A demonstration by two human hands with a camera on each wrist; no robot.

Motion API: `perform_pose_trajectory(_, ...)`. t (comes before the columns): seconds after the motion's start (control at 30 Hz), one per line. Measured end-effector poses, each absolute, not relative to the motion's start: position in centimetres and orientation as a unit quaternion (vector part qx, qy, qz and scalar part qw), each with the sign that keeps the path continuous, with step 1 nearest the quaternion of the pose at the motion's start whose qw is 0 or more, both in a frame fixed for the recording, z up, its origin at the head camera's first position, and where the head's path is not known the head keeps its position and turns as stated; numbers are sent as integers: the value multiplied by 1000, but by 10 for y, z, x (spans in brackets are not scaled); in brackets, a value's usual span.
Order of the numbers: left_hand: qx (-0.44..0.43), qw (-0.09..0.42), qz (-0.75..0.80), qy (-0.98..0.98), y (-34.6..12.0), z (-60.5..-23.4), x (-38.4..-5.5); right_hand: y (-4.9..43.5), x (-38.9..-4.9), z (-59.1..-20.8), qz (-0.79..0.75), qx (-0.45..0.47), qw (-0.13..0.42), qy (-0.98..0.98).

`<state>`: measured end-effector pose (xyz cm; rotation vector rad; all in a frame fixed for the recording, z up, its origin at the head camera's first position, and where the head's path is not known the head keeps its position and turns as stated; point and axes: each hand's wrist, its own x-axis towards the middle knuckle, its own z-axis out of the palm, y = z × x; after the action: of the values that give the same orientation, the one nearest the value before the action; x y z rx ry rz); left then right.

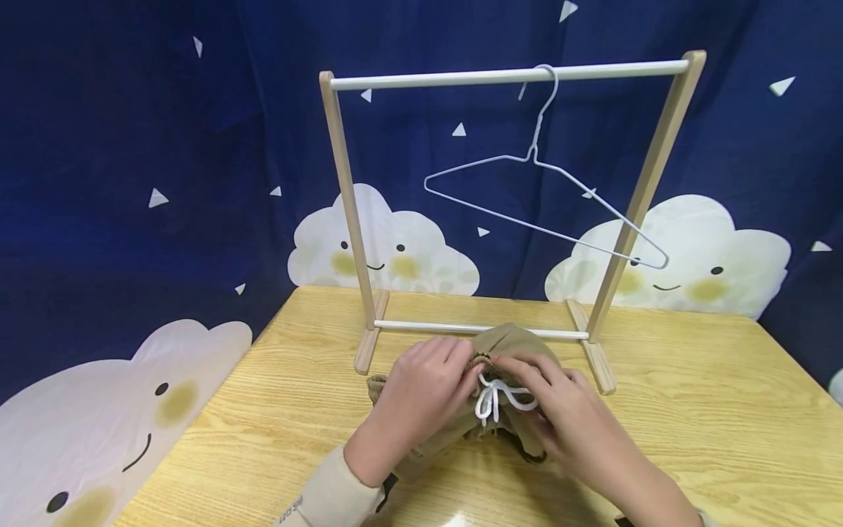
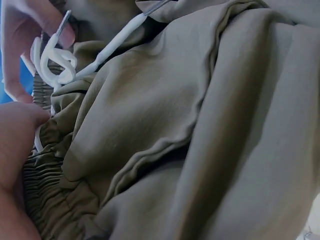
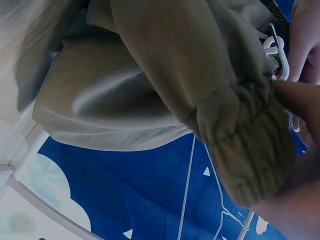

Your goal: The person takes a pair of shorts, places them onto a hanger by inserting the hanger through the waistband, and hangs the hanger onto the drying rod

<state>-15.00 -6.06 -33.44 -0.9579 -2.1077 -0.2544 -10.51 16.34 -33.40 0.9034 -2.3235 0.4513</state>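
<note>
Khaki pants with a gathered elastic waistband are bunched up over the table between both hands. A white drawstring, tied in a bow, hangs at the front of the waistband. My left hand pinches the waistband on the left of the bow, thumb and fingers at its edge. On the other side, my right hand grips the waistband, seen in the right wrist view beside a gathered elastic part. Folded cloth spreads below the band in the left wrist view.
A wooden rack with white rails stands behind the pants on the wooden table. From its top rail hangs a white wire hanger, tilted down to the right. A dark blue curtain with clouds and triangles covers the background.
</note>
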Motion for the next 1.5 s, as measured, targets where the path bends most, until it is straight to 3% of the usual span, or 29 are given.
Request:
perform_pose_trajectory(0.47,-360,401,-145,-830,-60,-332,-149,169,-107,-334,170,332,338,-864)
perform_pose_trajectory(0.8,-436,467,-139,-757,-58,-332,-153,167,-106,-331,189,353,373,-837)
perform_pose_trajectory(1.03,-487,425,-122,-753,-58,-334,-151,168,-106,-332,187,354,374,-837)
perform_pose_trajectory(1.27,-486,400,-126,-767,-59,-336,-151,169,-105,-331,187,348,366,-843)
perform_pose_trajectory(1.5,-466,425,-140,-764,-57,-335,-152,166,-106,-332,188,357,370,-837)
